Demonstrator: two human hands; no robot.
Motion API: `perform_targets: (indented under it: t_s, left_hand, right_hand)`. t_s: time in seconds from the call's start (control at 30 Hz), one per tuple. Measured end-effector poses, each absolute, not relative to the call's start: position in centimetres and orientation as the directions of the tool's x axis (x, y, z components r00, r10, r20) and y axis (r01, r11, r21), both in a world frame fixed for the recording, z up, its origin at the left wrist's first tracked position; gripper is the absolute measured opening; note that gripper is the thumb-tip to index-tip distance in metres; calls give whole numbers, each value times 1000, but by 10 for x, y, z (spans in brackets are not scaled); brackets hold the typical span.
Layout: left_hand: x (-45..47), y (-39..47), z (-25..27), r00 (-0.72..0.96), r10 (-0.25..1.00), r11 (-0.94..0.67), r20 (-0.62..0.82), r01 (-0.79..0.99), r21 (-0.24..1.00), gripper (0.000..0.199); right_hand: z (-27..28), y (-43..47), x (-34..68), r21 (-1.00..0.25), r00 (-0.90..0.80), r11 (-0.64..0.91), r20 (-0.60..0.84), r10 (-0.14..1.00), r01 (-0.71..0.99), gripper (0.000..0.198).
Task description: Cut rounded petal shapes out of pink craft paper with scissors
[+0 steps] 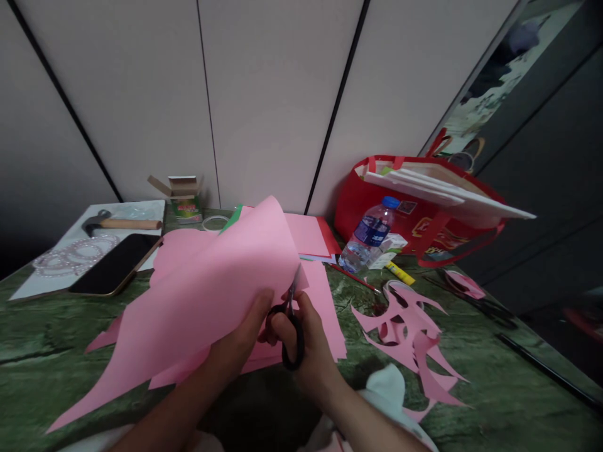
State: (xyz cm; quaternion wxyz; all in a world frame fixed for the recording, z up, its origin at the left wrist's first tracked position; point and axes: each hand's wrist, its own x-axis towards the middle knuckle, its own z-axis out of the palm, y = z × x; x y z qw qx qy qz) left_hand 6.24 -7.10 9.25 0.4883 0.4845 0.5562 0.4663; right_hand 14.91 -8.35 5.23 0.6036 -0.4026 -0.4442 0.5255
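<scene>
A large pink paper sheet (211,282) is held up in the middle, curling at its top. My left hand (258,311) pinches its lower right part, thumb on top, the other fingers mostly hidden behind. My right hand (304,326) grips black-handled scissors (293,342), fingers through the loops. The scissors' blades point up and away at the sheet's right edge, where a small corner hangs beside them. Whether the blades are parted is hard to tell. Beneath lie more pink sheets (330,307) in a stack.
Pink offcuts (417,339) are heaped on the right of the green table (471,358). Behind stand a water bottle (370,232) and a red bag (351,198). A phone (115,263), a hammer (127,223) and a small box (185,204) sit at left. A black rod (546,370) lies right.
</scene>
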Motion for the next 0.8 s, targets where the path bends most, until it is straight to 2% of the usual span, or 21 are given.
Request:
perform_targets:
  t_s: [0.13,0.4,0.63,0.8]
  left_hand:
    - [60,-68,88,-86,987,150,-138,139,979,47]
    - [61,-66,81,-48,984,173,-171,35,984,44]
    - [61,-67,84,-75,997,9,-4,70,998,36]
    - [61,-66,85,-35,999,8,-6,75,997,35]
  right_hand:
    - [54,-85,149,-960,52,98,87,995,-264,36]
    - [55,-86,147,-961,23,72,68,997,-267,33]
    - [60,-85,149,-960,47,107,98,994,-258,38]
    - [61,-83,151,-963,52,130,121,991,-238,38]
